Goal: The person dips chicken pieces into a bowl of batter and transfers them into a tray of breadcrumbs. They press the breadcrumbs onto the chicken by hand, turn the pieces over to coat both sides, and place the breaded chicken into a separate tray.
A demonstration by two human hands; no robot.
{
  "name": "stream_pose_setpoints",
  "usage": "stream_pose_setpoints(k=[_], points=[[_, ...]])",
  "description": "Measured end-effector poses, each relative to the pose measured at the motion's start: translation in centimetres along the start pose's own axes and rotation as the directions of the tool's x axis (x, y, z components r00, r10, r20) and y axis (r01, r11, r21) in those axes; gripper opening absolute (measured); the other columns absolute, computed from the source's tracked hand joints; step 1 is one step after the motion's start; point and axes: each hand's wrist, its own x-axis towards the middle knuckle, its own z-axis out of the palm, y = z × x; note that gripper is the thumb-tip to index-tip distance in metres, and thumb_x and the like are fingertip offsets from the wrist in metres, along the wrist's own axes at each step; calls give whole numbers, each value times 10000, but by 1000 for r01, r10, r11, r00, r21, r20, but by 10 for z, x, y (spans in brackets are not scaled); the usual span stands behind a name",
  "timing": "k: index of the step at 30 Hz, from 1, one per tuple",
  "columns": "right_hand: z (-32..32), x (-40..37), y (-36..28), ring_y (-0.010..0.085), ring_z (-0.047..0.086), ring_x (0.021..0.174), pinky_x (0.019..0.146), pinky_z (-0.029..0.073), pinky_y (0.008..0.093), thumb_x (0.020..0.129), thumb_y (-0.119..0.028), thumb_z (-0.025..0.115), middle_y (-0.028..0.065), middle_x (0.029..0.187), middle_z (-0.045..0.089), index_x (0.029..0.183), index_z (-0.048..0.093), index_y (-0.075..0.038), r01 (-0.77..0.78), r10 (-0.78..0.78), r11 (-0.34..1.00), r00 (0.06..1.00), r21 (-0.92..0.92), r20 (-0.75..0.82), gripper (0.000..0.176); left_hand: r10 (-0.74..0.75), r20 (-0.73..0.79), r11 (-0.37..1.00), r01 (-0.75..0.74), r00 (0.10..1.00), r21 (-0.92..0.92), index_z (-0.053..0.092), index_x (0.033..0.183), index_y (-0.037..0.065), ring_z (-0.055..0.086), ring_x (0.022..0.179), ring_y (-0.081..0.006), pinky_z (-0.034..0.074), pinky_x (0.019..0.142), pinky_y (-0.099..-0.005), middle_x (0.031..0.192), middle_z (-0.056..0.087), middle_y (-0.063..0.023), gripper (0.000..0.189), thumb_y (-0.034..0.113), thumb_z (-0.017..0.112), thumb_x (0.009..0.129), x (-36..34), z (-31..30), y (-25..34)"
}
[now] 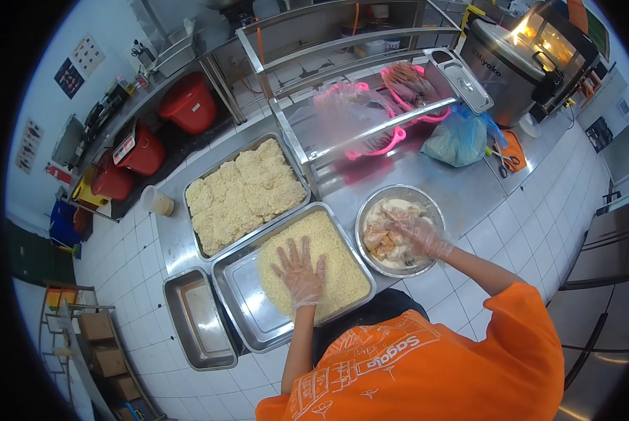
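My left hand [302,275], in a clear plastic glove, lies with fingers spread on pale breadcrumbs [342,281]. The crumbs fill the right part of a deep steel tray [248,309], whose left part shows bare metal. My right hand [419,235], gloved too, reaches into a round steel bowl [398,271]. Its fingers curl around raw chicken pieces [381,238] lying in a milky liquid, and the fingertips are partly hidden among them. Behind the crumb tray, another tray [191,235] holds crumb-coated pieces [248,193] packed close together.
A smaller steel pan [201,326] stands at left, near a plastic cup [157,201]. A steel rack [356,137] rises behind the bowl, with pink baskets [381,144], a blue plastic bag [458,137], scissors [501,163] and a large cooker [504,67] beyond. Red tubs [188,104] sit far left.
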Motion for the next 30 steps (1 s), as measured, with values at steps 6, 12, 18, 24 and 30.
stream_pose_setpoints(k=[6,12,18,24,30], points=[[-1,15,17,364,584,1232,1026,512,445,784,-24,681,157,1418,554,1381,500,-189,-335,304,923,937,191,173,646,-1,-18,1000,0,1000,-5,266,1613,309,71,1557,-405,-46,1190,-674,1688,200,-103,706,621,410,997,-1,8,-1],[-22,23,32,248,562,1225,1078,457,349,727,-23,808,93,1280,598,1287,534,-101,-504,451,523,848,688,278,629,-11,21,1000,11,1000,-18,261,1615,303,63,1557,-407,-55,1188,-674,1690,189,-108,711,630,396,998,1,0,1],[-44,32,5,214,530,1254,1089,441,356,764,-50,793,121,1314,568,1391,463,-86,-362,471,206,851,909,232,710,-9,31,1000,9,999,-12,258,1616,300,54,1558,-408,-61,1186,-674,1692,178,-111,711,628,394,1001,1,1,1],[-49,38,-27,266,538,1286,1097,435,341,802,11,735,172,1324,568,1465,391,-95,-428,449,460,868,778,212,754,7,19,1000,-7,1000,5,258,1618,287,49,1558,-408,-58,1184,-678,1692,177,-113,715,619,403,1002,-1,5,-1],[-35,28,-59,417,626,1124,946,525,459,928,-36,545,246,1214,629,1422,425,-86,-279,314,864,949,420,-15,511,16,-6,1000,-16,1000,25,261,1617,285,61,1554,-415,-42,1183,-683,1686,196,-118,720,617,415,998,-1,9,-2]])
